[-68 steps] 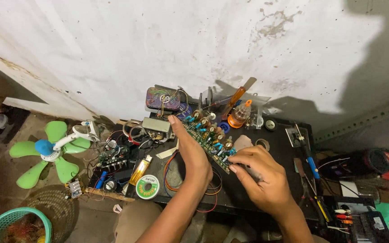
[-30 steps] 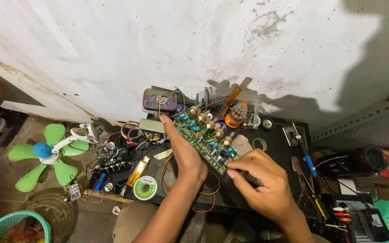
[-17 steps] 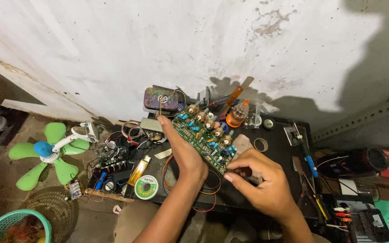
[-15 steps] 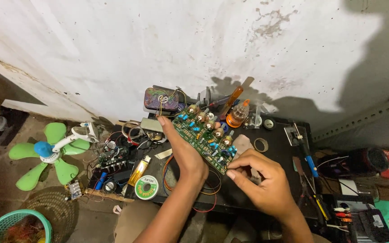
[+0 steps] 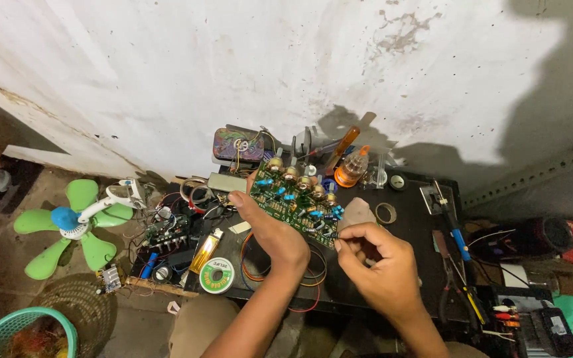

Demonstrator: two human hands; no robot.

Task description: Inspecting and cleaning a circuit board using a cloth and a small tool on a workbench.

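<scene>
My left hand [image 5: 270,229] grips a green circuit board [image 5: 293,202] studded with blue parts and a row of round knobs, holding it tilted above a small black table [image 5: 409,232]. My right hand [image 5: 379,268] is at the board's lower right corner, fingers pinched together on something too small to make out. Coiled orange and red wires [image 5: 313,275] lie on the table under both hands.
A green roll of solder [image 5: 217,275], a yellow lighter [image 5: 205,250] and another circuit board [image 5: 167,232] lie at left. A green fan [image 5: 67,222] and a teal basket [image 5: 18,331] sit on the floor. An orange bottle [image 5: 351,167], pliers [image 5: 452,278] and a blue-handled tool [image 5: 455,235] lie at right.
The hands and board stay in nearly the same place. My right hand's fingers have shifted slightly at the board's lower corner. The view has barely moved.
</scene>
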